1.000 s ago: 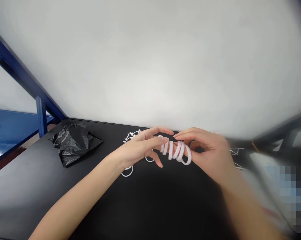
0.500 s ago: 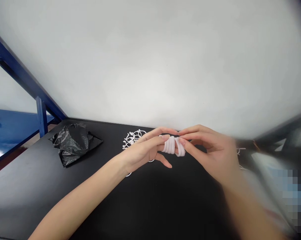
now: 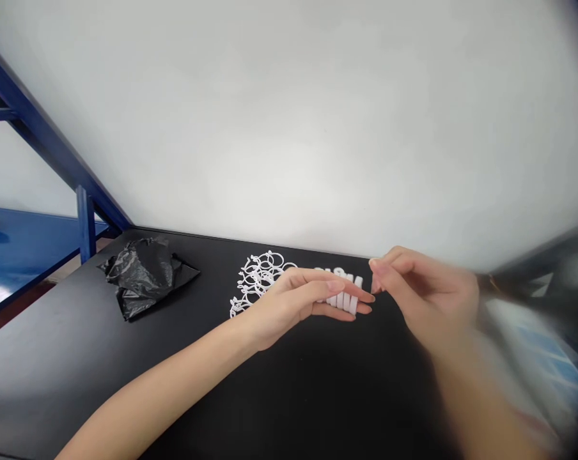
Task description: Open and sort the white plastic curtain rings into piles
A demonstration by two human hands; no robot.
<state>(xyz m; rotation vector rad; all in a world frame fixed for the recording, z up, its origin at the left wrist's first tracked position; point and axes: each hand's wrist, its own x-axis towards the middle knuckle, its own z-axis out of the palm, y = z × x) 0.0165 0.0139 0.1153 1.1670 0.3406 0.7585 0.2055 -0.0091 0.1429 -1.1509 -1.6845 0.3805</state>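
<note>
Left of the grip, a crumpled black plastic bag lies on the matte black tabletop, and a tangle of thin white plastic rings sits just behind the left hand. Its straight, closed fingers pass through a row of wide white elastic bands. Just beside them, the blurred right hand pinches narrowly, thumb and forefinger close together.

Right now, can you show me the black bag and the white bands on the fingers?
Black plastic bag (image 3: 142,275), head view, on its crumpled middle.
White elastic bands (image 3: 339,300), head view, on one band around the fingers of the left hand (image 3: 289,306).
</note>
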